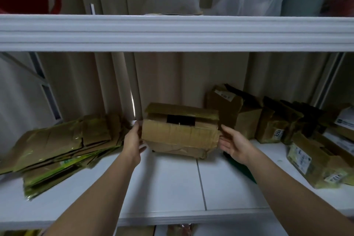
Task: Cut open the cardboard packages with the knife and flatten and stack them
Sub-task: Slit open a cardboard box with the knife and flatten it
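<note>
Both hands (134, 140) (232, 144) flanking cardboard box (180, 134)

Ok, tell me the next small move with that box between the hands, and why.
Probably close both hands on the box ends and lift it. The left hand and right hand flank it with straight fingers, not gripping; it still stands unflattened beside the flattened stack.

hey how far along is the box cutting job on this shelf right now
Done: a pile of flattened brown cardboard lies at the shelf's left. In hand: the left hand and right hand flank a taped brown cardboard box mid-shelf, its top partly open. Left: several unflattened brown packages at right. No knife is clearly visible.
</note>
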